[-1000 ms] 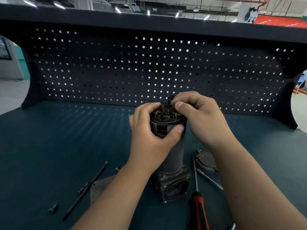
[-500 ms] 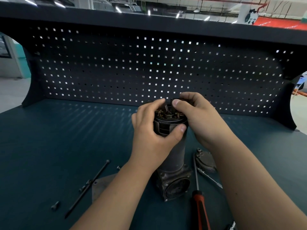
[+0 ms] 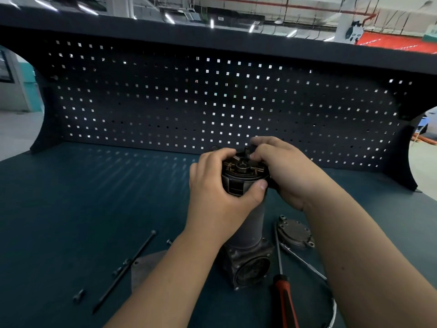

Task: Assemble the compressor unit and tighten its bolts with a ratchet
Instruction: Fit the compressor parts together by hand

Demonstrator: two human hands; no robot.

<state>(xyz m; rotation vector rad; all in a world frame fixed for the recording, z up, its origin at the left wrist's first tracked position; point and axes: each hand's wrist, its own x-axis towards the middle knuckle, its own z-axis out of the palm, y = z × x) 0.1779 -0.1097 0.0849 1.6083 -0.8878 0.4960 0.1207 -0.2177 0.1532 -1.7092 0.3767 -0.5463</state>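
Observation:
A dark cylindrical compressor unit (image 3: 250, 223) stands upright on the bench, its square base with a round port facing me. Its open top shows a brass brush assembly (image 3: 242, 168). My left hand (image 3: 220, 192) grips the upper part of the cylinder, thumb across the front. My right hand (image 3: 281, 171) curls over the far right rim, fingertips pinching a small dark part at the top edge. A round end cover (image 3: 295, 234) lies to the right of the unit. A long bolt (image 3: 127, 268) lies to the left.
A red-handled screwdriver (image 3: 282, 287) and a thin metal tool (image 3: 305, 262) lie right of the base. A grey flat plate (image 3: 146, 268) and short bolts (image 3: 78, 295) lie at the front left. A perforated back panel (image 3: 212, 102) closes the bench's far side.
The view has shifted slightly. My left fingers have moved up over the top rim, and my right fingertips have shifted along the far edge of the top. The unit stays upright.

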